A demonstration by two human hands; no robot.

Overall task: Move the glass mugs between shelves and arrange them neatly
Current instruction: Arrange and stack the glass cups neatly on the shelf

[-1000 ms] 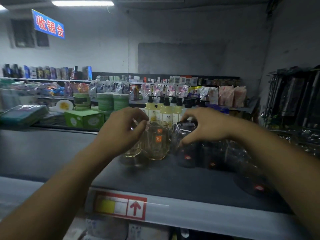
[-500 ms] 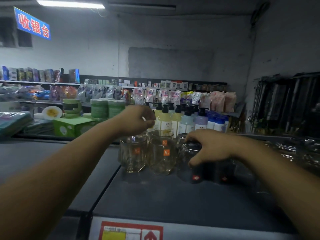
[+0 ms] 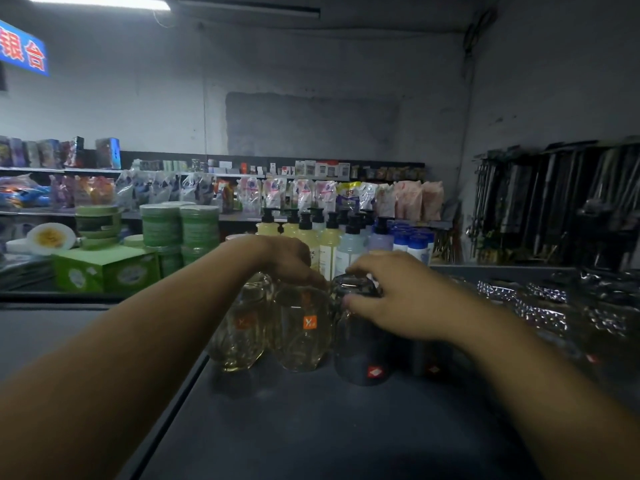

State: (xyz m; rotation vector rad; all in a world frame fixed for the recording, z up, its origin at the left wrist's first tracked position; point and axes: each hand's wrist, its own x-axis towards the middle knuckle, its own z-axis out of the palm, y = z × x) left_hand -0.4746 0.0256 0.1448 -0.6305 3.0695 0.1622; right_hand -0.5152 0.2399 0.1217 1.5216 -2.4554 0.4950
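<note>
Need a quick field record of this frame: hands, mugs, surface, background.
left hand: resting on the rims of the two clear glass mugs with orange labels
right hand: gripping the top of a dark glass mug with a red label
mug layout: upright, close together in a row
surface: dark grey shelf top
behind mugs: pump-top bottles
far left: green box

On the shelf (image 3: 311, 427) before you, three glass mugs (image 3: 304, 336) stand side by side in a row. Your left hand (image 3: 287, 259) rests over the two leftmost; your right hand (image 3: 405, 299) over the rightmost. Pump bottles (image 3: 327, 237) stand behind them.
</note>
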